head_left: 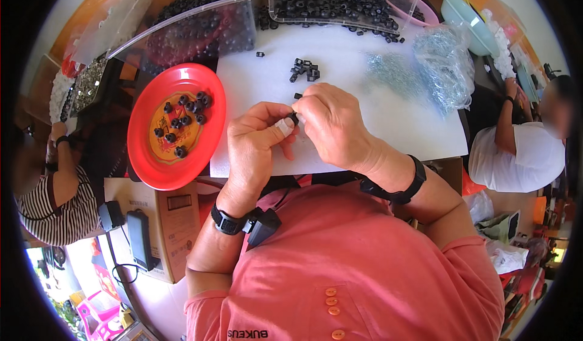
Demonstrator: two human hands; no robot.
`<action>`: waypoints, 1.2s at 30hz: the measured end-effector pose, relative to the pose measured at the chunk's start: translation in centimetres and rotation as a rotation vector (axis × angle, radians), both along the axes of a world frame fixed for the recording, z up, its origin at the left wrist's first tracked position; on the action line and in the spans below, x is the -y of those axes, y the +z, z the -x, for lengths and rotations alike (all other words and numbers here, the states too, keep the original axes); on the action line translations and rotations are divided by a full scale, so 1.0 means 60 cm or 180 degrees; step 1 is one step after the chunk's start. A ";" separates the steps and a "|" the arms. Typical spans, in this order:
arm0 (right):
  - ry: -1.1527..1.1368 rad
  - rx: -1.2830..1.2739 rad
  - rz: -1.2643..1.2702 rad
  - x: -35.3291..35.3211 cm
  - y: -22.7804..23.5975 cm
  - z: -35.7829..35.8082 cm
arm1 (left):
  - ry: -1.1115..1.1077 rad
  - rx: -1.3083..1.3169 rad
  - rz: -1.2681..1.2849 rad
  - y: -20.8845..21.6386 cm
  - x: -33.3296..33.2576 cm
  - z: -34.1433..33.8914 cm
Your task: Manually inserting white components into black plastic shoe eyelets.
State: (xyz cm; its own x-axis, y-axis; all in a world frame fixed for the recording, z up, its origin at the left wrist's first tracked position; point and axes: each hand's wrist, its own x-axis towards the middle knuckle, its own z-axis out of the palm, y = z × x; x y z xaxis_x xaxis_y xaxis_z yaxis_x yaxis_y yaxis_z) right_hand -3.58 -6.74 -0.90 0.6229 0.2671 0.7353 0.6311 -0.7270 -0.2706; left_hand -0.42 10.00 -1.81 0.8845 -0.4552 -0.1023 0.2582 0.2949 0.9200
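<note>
Over the near part of a white work surface [388, 143], my left hand [250, 143] pinches a small black plastic part [293, 118] between thumb and fingers. The thumb has a pale wrap on it. My right hand [334, 122] is closed at the same part, fingertips pressed together; what they hold, if anything, is hidden. Just beyond the right knuckles lies another black piece [298, 96]. Farther out sits a small cluster of square black parts [303, 69], with a single one [260, 54] apart from it. Several rounded black parts [197, 104] lie on a red oval plate [139, 153] at the left.
Clear bins of black parts [243, 28] [340, 1] line the back, beside a pink basin [428, 14] and a teal bowl [467, 28]. Thin pin-like pieces [395, 74] spread beside a clear plastic bag [446, 61]. Other people sit left [57, 207] and right [516, 153].
</note>
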 end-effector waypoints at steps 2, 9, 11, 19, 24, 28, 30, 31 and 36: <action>-0.0023 -0.0265 -0.0139 0.000 0.001 0.003 | -0.0039 0.0072 -0.0041 0.002 0.000 -0.002; 0.0071 -0.0201 -0.0255 0.000 0.000 0.019 | -0.0110 0.0072 -0.0118 0.014 -0.003 0.001; -0.0065 -0.0369 -0.0324 -0.009 0.001 0.024 | -0.0128 0.0116 -0.0154 0.023 -0.002 0.005; -0.0734 0.0005 -0.0213 -0.015 -0.015 0.026 | -0.0127 -0.0150 -0.0301 0.041 0.012 0.028; -0.0318 -0.0136 -0.0203 0.001 -0.008 0.028 | -0.0408 -0.0202 -0.0416 0.032 0.000 0.030; -0.0014 -0.0795 -0.0320 0.002 0.000 0.030 | -0.0367 -0.0100 -0.0441 0.027 -0.004 0.033; 0.0022 -0.0850 -0.0292 -0.003 -0.001 0.030 | -0.0397 -0.0146 -0.0399 0.025 -0.008 0.032; -0.0058 -0.0664 -0.0252 -0.009 -0.002 0.032 | -0.0422 -0.0176 -0.0362 0.025 -0.010 0.032; -0.0076 -0.0318 -0.0190 -0.024 -0.009 0.043 | -0.0582 -0.0058 -0.0540 0.039 -0.023 0.035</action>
